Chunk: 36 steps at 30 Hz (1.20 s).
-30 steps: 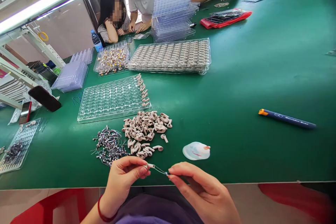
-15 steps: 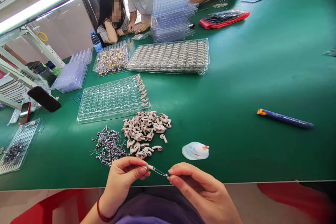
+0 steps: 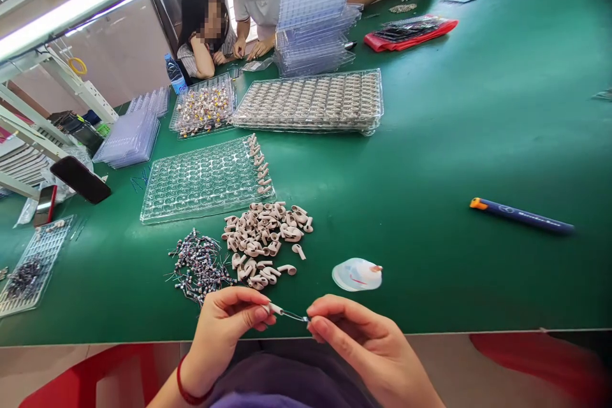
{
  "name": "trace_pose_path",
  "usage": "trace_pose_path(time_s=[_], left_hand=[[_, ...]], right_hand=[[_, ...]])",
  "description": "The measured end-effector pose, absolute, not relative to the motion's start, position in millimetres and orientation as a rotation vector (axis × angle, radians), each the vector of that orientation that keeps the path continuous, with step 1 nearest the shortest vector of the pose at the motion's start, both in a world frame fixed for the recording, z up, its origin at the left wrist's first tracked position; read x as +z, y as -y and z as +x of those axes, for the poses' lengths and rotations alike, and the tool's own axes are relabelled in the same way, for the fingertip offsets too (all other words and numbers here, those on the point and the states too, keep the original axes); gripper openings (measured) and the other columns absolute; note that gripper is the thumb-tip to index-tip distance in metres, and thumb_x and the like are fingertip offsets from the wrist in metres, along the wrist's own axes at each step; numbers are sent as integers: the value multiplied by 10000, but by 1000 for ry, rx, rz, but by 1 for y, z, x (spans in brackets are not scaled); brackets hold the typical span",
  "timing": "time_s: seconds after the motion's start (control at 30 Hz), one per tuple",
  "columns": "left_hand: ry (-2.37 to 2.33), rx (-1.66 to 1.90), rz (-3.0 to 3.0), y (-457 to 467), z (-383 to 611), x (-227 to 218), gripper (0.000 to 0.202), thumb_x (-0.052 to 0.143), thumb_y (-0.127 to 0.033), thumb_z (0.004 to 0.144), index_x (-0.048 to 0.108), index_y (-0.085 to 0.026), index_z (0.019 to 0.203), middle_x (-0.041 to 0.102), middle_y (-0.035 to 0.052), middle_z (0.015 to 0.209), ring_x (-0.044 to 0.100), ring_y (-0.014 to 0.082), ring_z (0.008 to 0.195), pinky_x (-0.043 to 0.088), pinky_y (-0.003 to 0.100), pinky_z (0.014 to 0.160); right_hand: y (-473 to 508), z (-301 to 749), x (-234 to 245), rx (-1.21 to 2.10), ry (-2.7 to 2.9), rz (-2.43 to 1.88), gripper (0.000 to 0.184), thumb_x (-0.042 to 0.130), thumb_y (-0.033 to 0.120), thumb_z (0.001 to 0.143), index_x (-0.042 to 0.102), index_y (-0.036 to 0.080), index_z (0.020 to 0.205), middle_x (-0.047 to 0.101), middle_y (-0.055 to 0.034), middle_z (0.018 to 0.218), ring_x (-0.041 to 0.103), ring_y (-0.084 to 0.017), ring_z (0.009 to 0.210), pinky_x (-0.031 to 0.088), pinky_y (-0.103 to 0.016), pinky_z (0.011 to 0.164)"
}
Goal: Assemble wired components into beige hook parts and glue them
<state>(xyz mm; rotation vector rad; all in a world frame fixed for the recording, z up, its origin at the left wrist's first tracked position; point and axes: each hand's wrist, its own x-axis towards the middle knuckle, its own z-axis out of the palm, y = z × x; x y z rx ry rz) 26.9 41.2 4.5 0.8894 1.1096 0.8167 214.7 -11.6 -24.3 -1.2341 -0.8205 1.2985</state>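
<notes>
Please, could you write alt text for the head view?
A person's left hand pinches a pale shell and the right hand a small part, thin wires running between the two, at a green table. Beyond lie a heap of wired parts, a heap of pale shells and a clear tray.

Smooth plastic held shell (image 3: 276, 308), glossy clear plastic tray (image 3: 201, 182), smooth glossy tabletop (image 3: 430, 159)

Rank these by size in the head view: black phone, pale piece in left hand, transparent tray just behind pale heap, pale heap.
Transparent tray
Pale heap
Black phone
Pale piece in left hand, partly covered
</notes>
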Motion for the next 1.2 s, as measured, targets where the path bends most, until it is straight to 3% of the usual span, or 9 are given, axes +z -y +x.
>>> trace_pose_path(time_s=[0.2,0.37,0.47,0.83,1.0,1.2], left_hand=[[-1156,801,960,-39,28,9,220,880,-327,616,788,-173,743,764,53,690,704,169,642,565,239,629],[-1177,779,1135,-37,27,10,171,852,-313,661,799,-193,770,757,57,751,687,167,688,553,231,659],[-1172,756,1188,-37,27,10,159,842,-299,674,804,-201,794,741,53,760,663,148,671,532,206,622],[-1167,659,1025,-33,31,13,303,863,-411,636,794,-185,825,776,68,762,685,162,665,539,227,643],[-1168,675,1011,-32,32,14,276,872,-388,628,791,-184,795,777,57,749,687,153,660,532,212,636],[-1148,680,1015,-30,33,15,277,877,-375,627,791,-182,806,781,59,753,698,152,666,538,205,645]], right_hand=[[11,218,-20,1075,1021,-1189,207,753,411,777,736,207,742,701,-37,692,662,-151,615,574,-178,568],[6,223,-20,828,1295,-1101,42,689,221,835,722,223,808,722,-18,703,690,-143,616,577,-170,590],[6,223,-21,735,1374,-1093,89,671,153,831,714,229,850,727,-19,736,700,-144,636,583,-178,605],[6,222,-16,628,1422,-1100,113,659,152,836,705,247,878,751,-18,757,728,-156,652,603,-192,627],[5,222,-15,645,1440,-1029,189,646,82,825,696,257,878,748,-7,788,725,-138,667,591,-164,624],[7,223,-20,656,1429,-1083,124,690,146,825,700,253,887,750,8,771,727,-129,662,590,-149,657]])
